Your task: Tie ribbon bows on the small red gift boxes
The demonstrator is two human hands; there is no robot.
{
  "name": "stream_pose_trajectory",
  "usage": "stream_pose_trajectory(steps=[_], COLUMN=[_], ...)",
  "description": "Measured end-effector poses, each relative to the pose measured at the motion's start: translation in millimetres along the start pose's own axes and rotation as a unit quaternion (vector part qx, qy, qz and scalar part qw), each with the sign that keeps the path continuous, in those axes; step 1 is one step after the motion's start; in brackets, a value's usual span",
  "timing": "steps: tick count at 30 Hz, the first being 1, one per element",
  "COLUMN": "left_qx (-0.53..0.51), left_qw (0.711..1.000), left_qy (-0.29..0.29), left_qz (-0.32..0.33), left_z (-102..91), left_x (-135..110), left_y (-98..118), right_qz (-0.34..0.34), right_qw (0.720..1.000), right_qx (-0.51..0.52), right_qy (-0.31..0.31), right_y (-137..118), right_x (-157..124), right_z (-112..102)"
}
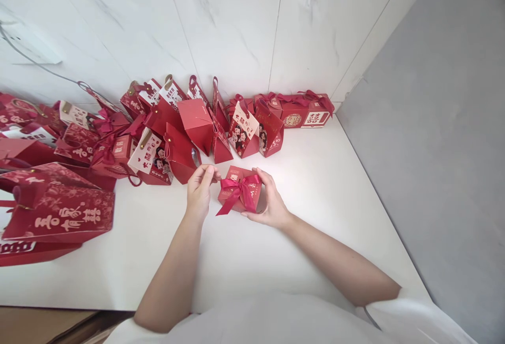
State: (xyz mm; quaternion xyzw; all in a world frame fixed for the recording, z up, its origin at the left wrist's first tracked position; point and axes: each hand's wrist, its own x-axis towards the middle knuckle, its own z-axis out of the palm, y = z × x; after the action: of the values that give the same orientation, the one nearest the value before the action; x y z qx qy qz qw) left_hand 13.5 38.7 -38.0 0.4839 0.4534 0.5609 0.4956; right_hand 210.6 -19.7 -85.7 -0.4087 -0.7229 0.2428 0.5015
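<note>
A small red gift box (239, 189) with a pink ribbon bow (240, 193) tied across its top sits on the white table (315, 186). My right hand (268, 202) cups the box's right side, with fingers curled round its edge. Just left of the box my left hand (200, 189) is closed in a pinch at the box's upper left corner; what the fingertips pinch is too small to make out.
Many red gift boxes and paper bags (197, 123) crowd the back and left of the table. A long red box (303, 112) lies against the white marble wall. Large flat red bags (59, 212) lie at the left. A grey wall (434, 123) bounds the right.
</note>
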Motion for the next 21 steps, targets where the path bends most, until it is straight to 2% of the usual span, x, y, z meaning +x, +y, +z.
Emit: stream_pose_trajectory(steps=[10, 21], left_qx=[0.039, 0.004], left_qw=[0.998, 1.000], left_qy=[0.044, 0.007], left_qz=[-0.019, -0.002], left_z=[2.0, 0.6], left_x=[-0.4, 1.6], left_y=[-1.4, -2.7], right_qz=[-0.002, -0.002], right_qw=[1.000, 1.000], right_qx=[0.006, 0.015], right_qy=[0.004, 0.007], right_y=[0.4, 0.9], right_x=[-0.4, 0.0], right_z=[-0.2, 0.3])
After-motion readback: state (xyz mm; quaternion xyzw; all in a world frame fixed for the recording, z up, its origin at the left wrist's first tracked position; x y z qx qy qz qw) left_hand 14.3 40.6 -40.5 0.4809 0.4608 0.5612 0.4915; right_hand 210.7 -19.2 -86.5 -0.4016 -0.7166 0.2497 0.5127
